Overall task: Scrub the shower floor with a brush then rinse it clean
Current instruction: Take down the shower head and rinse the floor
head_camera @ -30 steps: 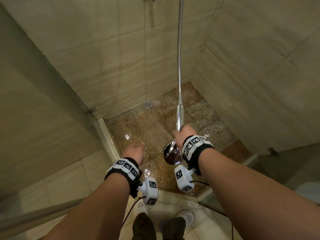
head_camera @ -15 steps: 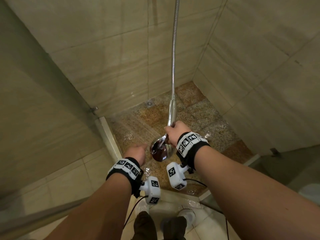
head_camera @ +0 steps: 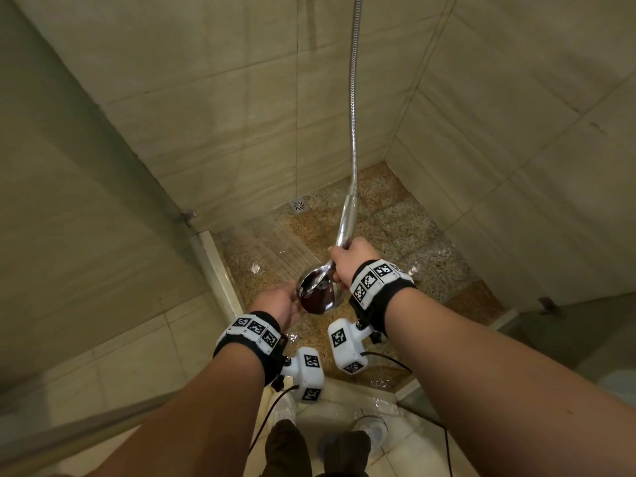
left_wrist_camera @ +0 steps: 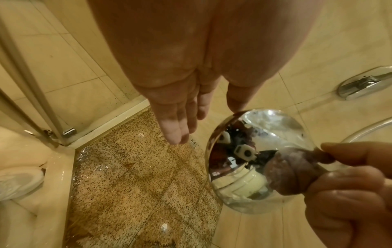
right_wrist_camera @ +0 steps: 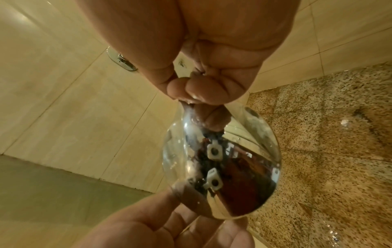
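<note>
In the corner stall, beige tiled walls (head_camera: 223,108) on two sides and a glass door (head_camera: 69,235) at the left, hinged by a small metal clip. Below, a speckled brown shower floor (head_camera: 406,232), wet and glinting, with a round drain (head_camera: 300,205) close to the back wall. On the near side, a pale raised curb (head_camera: 347,390), also wet, and two light shoes (head_camera: 373,432) just outside it. Hanging from above, a ribbed metal hose (head_camera: 353,98) running down into a chrome shower head (head_camera: 318,293), held over the near-left part of the floor with its shiny back turned up toward the head camera. Spray streaking from it down and left onto the floor by the door, blurred and hard to trace. Right hand (head_camera: 351,259) wrapped around the handle just above the round head, fingers (right_wrist_camera: 203,90) clamped tight on it. Left hand (head_camera: 278,304) just beside the head's rim, fingers (left_wrist_camera: 178,120) straight and together, palm open; thumb tip probably touching the rim in the left wrist view, though hard to confirm. On the wall, a chrome tap fitting (left_wrist_camera: 364,85). No brush anywhere in these views.
</note>
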`<state>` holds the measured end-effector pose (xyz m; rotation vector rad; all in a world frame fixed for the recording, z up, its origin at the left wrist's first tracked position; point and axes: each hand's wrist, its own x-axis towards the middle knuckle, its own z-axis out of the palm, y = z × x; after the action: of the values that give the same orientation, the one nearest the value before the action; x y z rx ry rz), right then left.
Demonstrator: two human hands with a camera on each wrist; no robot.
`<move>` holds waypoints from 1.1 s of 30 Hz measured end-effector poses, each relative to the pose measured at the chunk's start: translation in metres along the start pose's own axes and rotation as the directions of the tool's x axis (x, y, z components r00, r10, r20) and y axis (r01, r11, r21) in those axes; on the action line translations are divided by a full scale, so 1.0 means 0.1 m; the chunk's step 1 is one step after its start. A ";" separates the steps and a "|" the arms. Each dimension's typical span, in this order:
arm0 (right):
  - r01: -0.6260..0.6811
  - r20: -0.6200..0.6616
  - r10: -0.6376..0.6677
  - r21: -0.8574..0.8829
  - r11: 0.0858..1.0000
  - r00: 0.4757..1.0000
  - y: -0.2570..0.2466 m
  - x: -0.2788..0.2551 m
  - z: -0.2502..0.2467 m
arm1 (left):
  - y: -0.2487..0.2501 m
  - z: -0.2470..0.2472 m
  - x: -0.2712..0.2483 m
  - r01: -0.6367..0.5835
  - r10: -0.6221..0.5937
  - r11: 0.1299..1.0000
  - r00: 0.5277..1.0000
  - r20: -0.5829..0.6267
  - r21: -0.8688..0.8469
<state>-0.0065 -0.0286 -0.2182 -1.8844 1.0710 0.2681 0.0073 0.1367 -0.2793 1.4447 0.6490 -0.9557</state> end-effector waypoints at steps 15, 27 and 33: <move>-0.127 -0.253 0.162 0.147 0.981 0.954 0.16 0.14 -0.49 | 0.03 0.20 -0.14 -0.082 0.083 0.992 0.996 -0.014 0.093; -0.276 -0.335 0.314 0.158 0.948 0.888 0.38 0.20 -0.71 | 0.06 0.22 -0.16 -0.067 0.068 0.989 0.998 -0.005 0.128; -0.322 -0.281 0.267 -0.176 0.930 0.922 0.64 0.19 -1.01 | 0.01 0.24 -0.12 -0.079 0.093 0.969 0.995 -0.048 0.234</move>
<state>-0.0682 -0.1330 -0.2124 -1.9840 1.5620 0.3367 -0.0024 0.1150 -0.2670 1.6993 0.5251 -0.9474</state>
